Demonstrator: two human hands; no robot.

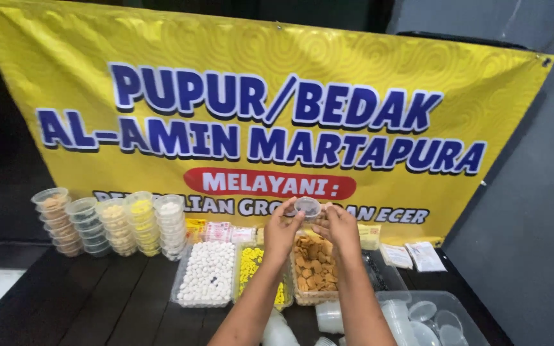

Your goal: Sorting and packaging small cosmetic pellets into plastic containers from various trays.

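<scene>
1. Nearest the lens, bottom edge: clear plastic bin (pixel 476 306) at lower right, loaded with empty round cups and loose lids; more empty clear cups (pixel 329 316) standing between the two forearms.
2. Left hand (pixel 281 232) raised above the trays, fingertips pinching the rim of a small clear round cup (pixel 307 206). Grasping, not released.
3. Right hand (pixel 339 227) just beside it, fingers curled toward the same cup from the other side; whether they actually touch it cannot be told, edge blurred.
4. Cup held in the air in front of the banner's lower text line, above the tray of brown pieces.
5. Three clear rectangular trays side by side on the dark wooden table (pixel 97 301): white pellets (pixel 208 273) on the left, yellow pellets (pixel 249 263) in the middle, brown pieces (pixel 313 268) on the right, partly hidden by the hands.
6. Far left: five stacks of lidded round tubs (pixel 113 225), contents tan, dark, pale yellow, bright yellow, white.
7. Behind the trays: small flat packets (pixel 220 232), yellow and pink-white, lined up against the banner's base; two white sachets (pixel 411 255) lying to the right.
8. Backdrop: large yellow banner (pixel 65 77) with dark blue block lettering and a red oval label near the centre, tilted, hung before a dark wall.
</scene>
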